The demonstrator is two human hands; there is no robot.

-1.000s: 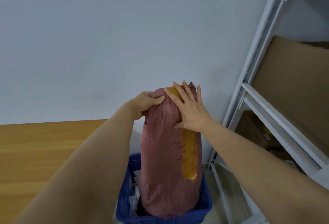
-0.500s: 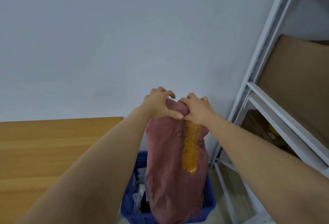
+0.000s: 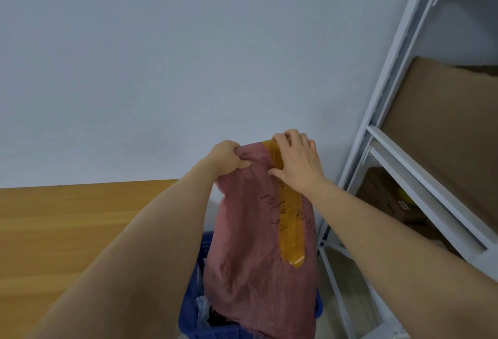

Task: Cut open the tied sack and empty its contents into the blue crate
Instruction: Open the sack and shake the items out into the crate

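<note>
Two hands hold one sack (image 3: pixel 258 252), inverted over the blue crate (image 3: pixel 192 314) at the lower centre of the frame. The sack is the largest item: dusty red, with a strip of yellow tape (image 3: pixel 289 220) and dark handwriting down its face. It hangs limp and flat, its lower end inside the crate rim. A second ago it stood plump and rounded in the crate; half a second ago it was already slack. Judgement: most of the contents have dropped out, and the emptying step is close to done.

The crate sits on the floor between the worktop (image 3: pixel 67 231) at the left and the white shelving (image 3: pixel 390 150) at the right. Pale wrapped items (image 3: pixel 202 309) show inside it beside the sack; what they are cannot be told.

The left hand (image 3: pixel 229 159) has its fingers curled, gripping a bunch of fabric at the sack's upper left corner. The right hand (image 3: pixel 296 162) has shifted: half a second ago it was bunched against the left, and now it sits apart, fingers hooked over the top edge on the tape and thumb pressing the front. The top edge is thereby spread wide, which suits a final shake. Whether anything remains inside is not visible.
</note>
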